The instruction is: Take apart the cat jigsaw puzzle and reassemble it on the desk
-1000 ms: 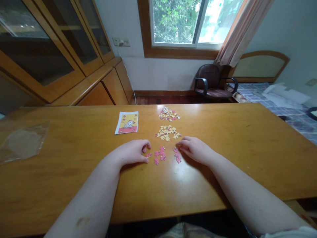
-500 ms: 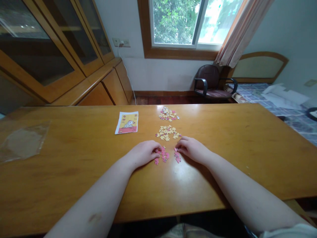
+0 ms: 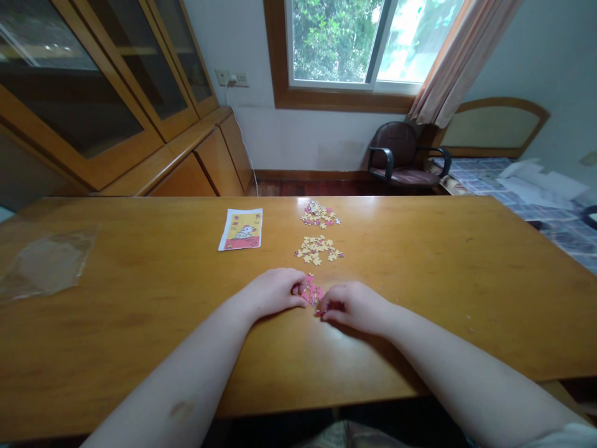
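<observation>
Clear plastic bag (image 3: 46, 264) lies at the far left of a wooden desk (image 3: 140, 330), well apart from a printed picture card (image 3: 240, 229). A curled left hand (image 3: 273, 292) touches pink jigsaw pieces (image 3: 311, 292) clustered between both hands, while a narrowly pinched right hand (image 3: 354, 308) meets their lower edge, any grip hidden. Cream pieces (image 3: 318, 250) and a mixed pile (image 3: 319, 214) sit farther up the desk.

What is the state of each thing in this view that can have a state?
pink jigsaw pieces, loose heap between the hands
left hand, curled, fingertips at the pieces
right hand, fingers pinched together at the pieces
yellow jigsaw pieces, loose, spread out
picture card, lying flat
plastic bag, lying flat
cabinet glass doors, shut
curtain, drawn aside
</observation>
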A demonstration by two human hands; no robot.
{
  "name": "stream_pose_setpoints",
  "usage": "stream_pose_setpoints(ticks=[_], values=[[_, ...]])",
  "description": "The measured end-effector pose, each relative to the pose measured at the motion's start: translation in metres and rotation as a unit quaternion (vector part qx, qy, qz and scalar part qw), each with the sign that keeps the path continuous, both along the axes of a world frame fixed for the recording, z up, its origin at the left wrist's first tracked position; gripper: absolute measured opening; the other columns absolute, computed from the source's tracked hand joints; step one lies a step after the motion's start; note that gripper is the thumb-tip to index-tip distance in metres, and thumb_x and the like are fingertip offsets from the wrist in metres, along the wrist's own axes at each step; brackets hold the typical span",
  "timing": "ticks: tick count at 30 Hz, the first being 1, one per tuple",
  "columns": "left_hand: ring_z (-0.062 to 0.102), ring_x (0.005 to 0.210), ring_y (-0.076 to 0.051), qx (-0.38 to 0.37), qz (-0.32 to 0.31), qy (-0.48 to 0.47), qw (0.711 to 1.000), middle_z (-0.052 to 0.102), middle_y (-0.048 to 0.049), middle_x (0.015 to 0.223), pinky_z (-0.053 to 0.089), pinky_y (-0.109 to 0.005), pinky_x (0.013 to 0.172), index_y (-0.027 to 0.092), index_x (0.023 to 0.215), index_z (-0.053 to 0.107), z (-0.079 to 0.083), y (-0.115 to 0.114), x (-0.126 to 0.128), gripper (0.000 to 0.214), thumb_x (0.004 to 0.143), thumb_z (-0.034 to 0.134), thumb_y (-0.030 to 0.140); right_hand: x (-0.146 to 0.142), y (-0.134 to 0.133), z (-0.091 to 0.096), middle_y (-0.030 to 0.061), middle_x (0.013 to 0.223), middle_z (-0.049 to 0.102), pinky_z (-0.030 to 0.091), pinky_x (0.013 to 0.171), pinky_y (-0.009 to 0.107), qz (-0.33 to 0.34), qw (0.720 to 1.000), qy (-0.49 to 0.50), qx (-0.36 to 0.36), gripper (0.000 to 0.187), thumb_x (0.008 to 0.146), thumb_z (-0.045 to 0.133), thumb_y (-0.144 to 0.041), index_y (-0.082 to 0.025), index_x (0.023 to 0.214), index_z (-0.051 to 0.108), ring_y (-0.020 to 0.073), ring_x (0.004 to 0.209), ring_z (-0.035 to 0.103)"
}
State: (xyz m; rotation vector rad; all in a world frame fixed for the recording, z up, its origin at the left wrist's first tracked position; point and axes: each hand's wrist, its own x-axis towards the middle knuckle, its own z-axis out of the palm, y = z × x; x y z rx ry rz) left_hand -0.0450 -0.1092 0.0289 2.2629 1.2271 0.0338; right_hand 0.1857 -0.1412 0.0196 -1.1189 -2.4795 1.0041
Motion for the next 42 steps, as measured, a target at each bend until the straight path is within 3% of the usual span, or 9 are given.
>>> stream_pose_setpoints(ticks=[5,9,14,17,22,28,33,38,42], values=[[0.054,0.066,-0.015,0.033,-0.036,-0.022,0.999,0.064,0.0013,0.073,0.034,-0.024,0.058,0.021,0.077,0.063,0.003,-0.004,0.002,0.018,0.081,0.063,0.039,-0.004,0.001,-0.006,0.0054,0.088,0.069,0.046,0.077,0.028,0.028,0.993,-0.016,0.116,0.020,0.088,0.063,-0.036,-0.020,0.097,0.071,0.0173,0.081,0.062],[0.058,0.070,-0.014,0.009,-0.136,-0.060,0.989,0.068,0.0023,0.080,0.038,-0.022,0.065,0.028,0.096,0.073,0.013,-0.011,0.002,0.018,0.080,0.065,0.031,0.001,0.005,-0.002,0.0077,0.096,0.066,0.044,0.083,0.032,0.026,0.986,-0.035,0.161,0.025,0.093,0.054,-0.031,-0.023,0.111,0.070,0.0184,0.088,0.060],[0.056,0.061,-0.013,-0.028,-0.169,-0.044,0.984,0.069,0.0034,0.071,0.036,-0.023,0.057,0.034,0.103,0.075,0.016,-0.017,0.003,0.028,0.076,0.068,0.032,-0.001,0.000,0.002,0.0099,0.129,0.057,0.039,0.095,0.045,0.055,0.976,-0.086,0.191,0.036,0.095,0.051,-0.042,-0.034,0.128,0.061,0.0262,0.109,0.051],[0.059,0.063,-0.013,-0.038,-0.161,-0.036,0.986,0.072,0.0028,0.073,0.037,-0.023,0.058,0.034,0.096,0.077,0.015,-0.015,0.000,0.022,0.079,0.065,0.033,0.000,0.002,0.002,0.0081,0.143,0.049,0.036,0.099,0.050,0.071,0.972,-0.104,0.199,0.041,0.094,0.049,-0.050,-0.036,0.132,0.058,0.0300,0.116,0.045],[0.063,0.073,-0.015,-0.040,-0.111,-0.010,0.993,0.074,0.0009,0.082,0.041,-0.022,0.064,0.028,0.088,0.078,0.014,-0.007,-0.008,0.017,0.077,0.065,0.032,0.006,0.010,0.000,0.0050,0.137,0.057,0.025,0.112,0.048,0.035,0.977,-0.096,0.187,0.036,0.092,0.055,-0.044,-0.028,0.122,0.066,0.0275,0.128,0.041],[0.064,0.077,-0.018,0.037,-0.007,-0.009,0.999,0.073,-0.0022,0.089,0.044,-0.025,0.067,0.024,0.092,0.073,0.010,0.001,-0.008,0.025,0.086,0.053,0.038,-0.002,0.005,-0.002,0.0105,0.155,0.034,0.004,0.119,0.053,0.123,0.978,-0.102,0.137,0.074,0.090,0.050,-0.061,-0.021,0.150,0.034,0.0274,0.147,0.019],[0.064,0.103,-0.022,0.069,0.032,-0.031,0.997,0.070,-0.0035,0.118,0.046,-0.031,0.088,0.028,0.121,0.065,-0.001,0.006,-0.009,0.037,0.090,0.046,0.030,0.000,0.005,0.004,0.0093,0.135,0.060,-0.001,0.119,0.053,0.111,0.983,-0.061,0.134,0.049,0.093,0.051,-0.051,-0.022,0.132,0.058,0.0238,0.140,0.036],[0.065,0.096,-0.021,0.067,0.020,-0.018,0.997,0.073,-0.0033,0.106,0.047,-0.030,0.083,0.028,0.108,0.072,-0.005,0.006,-0.009,0.031,0.090,0.047,0.031,0.012,0.012,0.007,0.0045,0.102,0.074,0.011,0.118,0.051,0.046,0.983,-0.042,0.173,0.024,0.095,0.053,-0.037,-0.025,0.099,0.073,0.0195,0.114,0.059],[0.063,0.090,-0.020,0.099,0.029,-0.025,0.994,0.070,-0.0041,0.102,0.047,-0.029,0.079,0.027,0.110,0.070,-0.003,0.005,-0.008,0.029,0.091,0.049,0.032,0.009,0.009,0.008,0.0059,0.109,0.072,0.018,0.117,0.048,0.054,0.981,-0.031,0.181,0.025,0.093,0.055,-0.037,-0.024,0.108,0.071,0.0194,0.113,0.058]])
